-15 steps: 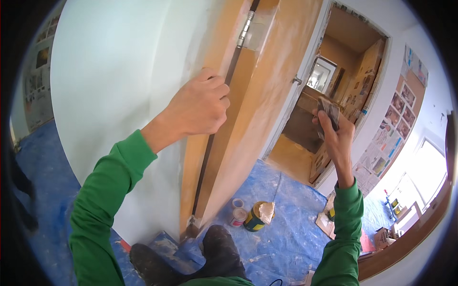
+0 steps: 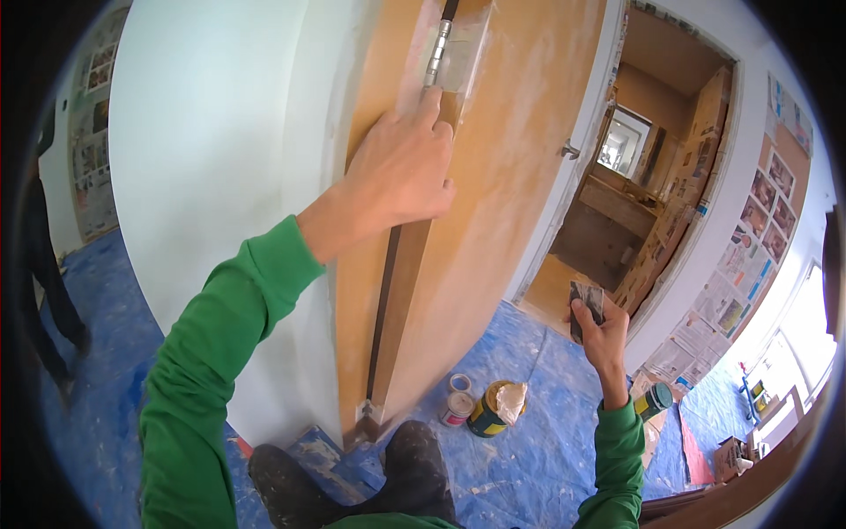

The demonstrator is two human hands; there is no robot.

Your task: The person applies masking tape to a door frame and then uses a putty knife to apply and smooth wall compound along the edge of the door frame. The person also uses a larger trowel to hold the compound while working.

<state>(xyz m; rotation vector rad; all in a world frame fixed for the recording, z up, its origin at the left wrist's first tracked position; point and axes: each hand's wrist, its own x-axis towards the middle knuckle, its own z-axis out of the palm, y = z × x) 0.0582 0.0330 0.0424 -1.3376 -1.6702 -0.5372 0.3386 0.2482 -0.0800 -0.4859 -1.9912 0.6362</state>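
Left grip up high, index finger reaching out, the others curled in; whether anything is tucked inside them, I cannot tell. That fingertip is right at the lower end of the metal hinge, on the wooden door beside its dark gap.

Over to the right grip, pinching a flat dark piece between thumb and fingers, well apart from the wood, out over the floor. A scraper or an abrasive pad? Too small to tell.

The step in hand, by my reading: a check by touch along the hinge side, pale smears showing on the door face, the flat piece held in reserve. The next move would call for a light fingertip along that edge, clear of the gap, or for the flat piece brought square to any rough spot.

Further out, down on the blue floor sheet, near the door's bottom edge: a yellow-and-dark can with crumpled covering on top, a small pale can just beside it, a pale ring behind. A dark green container lies tilted towards the sheet's right side. Far left, another person's legs.
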